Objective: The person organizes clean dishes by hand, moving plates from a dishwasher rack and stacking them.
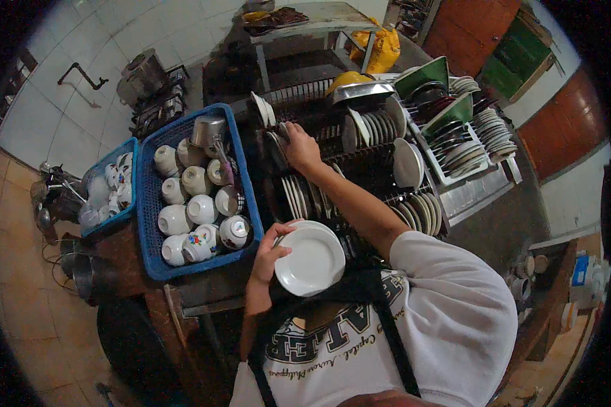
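Note:
My left hand [270,254] holds a small stack of round white plates [310,260] by the rim, close to my chest, with the thumb on the top one. My right hand [303,148] reaches across to the dark wire dish rack [298,94], its fingers around the edge of a plate [284,130] standing there; the fingertips are partly hidden. White plates [263,109] stand on edge just beyond that hand. More upright plates [295,197] fill the slots nearer to me, and others [371,128] stand farther right in the rack.
On the left, a blue plastic basket [147,203] holds upturned white cups and a metal pot; a smaller blue basket [134,173] adjoins it. A metal basin [364,91] lies on the rack's far side. At right, a white rack [445,178] bears plates and green trays.

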`<state>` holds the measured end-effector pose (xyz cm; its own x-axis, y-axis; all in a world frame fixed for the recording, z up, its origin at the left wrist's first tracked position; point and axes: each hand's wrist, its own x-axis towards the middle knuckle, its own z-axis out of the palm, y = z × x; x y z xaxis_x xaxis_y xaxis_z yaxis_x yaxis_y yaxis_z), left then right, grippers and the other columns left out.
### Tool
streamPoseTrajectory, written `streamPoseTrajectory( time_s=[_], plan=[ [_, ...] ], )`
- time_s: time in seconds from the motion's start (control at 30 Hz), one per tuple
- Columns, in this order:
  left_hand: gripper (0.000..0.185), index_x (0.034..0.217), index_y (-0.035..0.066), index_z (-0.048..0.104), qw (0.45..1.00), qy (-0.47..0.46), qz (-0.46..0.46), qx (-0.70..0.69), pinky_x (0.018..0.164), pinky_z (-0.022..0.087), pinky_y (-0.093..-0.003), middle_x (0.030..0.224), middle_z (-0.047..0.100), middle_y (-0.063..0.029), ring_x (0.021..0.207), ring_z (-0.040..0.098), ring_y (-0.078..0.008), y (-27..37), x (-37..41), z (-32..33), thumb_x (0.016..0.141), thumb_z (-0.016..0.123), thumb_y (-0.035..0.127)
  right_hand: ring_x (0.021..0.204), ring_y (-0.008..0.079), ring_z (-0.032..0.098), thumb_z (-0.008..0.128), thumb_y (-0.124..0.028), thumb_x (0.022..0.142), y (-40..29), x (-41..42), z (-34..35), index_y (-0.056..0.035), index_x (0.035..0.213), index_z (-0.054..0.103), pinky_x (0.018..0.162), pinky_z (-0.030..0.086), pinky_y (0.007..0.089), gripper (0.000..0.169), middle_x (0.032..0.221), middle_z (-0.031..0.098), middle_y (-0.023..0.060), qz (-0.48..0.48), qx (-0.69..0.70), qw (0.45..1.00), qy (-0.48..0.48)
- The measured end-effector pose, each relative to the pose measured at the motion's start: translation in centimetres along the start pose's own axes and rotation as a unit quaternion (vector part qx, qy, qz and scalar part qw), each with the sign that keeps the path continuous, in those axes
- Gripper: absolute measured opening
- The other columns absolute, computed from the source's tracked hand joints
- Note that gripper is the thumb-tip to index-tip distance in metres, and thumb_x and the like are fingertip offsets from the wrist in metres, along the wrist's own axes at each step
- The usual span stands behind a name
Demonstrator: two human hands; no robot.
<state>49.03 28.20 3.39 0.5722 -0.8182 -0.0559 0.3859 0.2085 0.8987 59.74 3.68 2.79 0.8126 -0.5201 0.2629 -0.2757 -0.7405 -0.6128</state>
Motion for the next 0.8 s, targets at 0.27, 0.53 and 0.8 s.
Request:
streamPoseTrajectory(
  time_s=[0.27,0.53,0.8],
  plan=[
    [0.042,0.107,0.004,0.054,1.0,0.029,-0.01,0.002,0.108,0.031,-0.0364,0.135,0.05,-0.0187,0.123,0.047,-0.0267,-0.7,0.5,-0.8,0.066,0.055,0.009,0.103,0.0367,0.061,0.062,-0.007,0.076,0.6,-0.4,-0.4,-0.0072,0.126,0.054,0.086,0.05,0.0451,0.05,0.124,0.058,0.0158,-0.065,0.034,0.993,0.092],
    [0.043,0.108,0.004,0.054,0.998,0.041,-0.035,-0.016,0.107,0.034,-0.0388,0.133,0.051,-0.0192,0.123,0.048,-0.0275,-0.8,1.4,-0.2,0.065,0.055,0.008,0.11,0.0352,0.059,0.06,0.0,0.074,0.9,-0.4,-11.0,-0.0074,0.127,0.054,0.094,0.047,0.0387,0.053,0.12,0.061,0.0174,-0.115,0.088,0.969,0.201],
    [0.043,0.108,0.003,0.054,0.999,0.026,-0.035,-0.019,0.107,0.034,-0.0384,0.134,0.05,-0.0196,0.122,0.049,-0.0276,-0.8,1.0,0.4,0.066,0.058,0.011,0.116,0.0303,0.057,0.057,0.001,0.076,6.6,-7.5,-21.8,-0.0099,0.127,0.057,0.098,0.044,0.0358,0.052,0.125,0.06,0.0136,-0.058,-0.076,0.976,0.195]
  ],
)
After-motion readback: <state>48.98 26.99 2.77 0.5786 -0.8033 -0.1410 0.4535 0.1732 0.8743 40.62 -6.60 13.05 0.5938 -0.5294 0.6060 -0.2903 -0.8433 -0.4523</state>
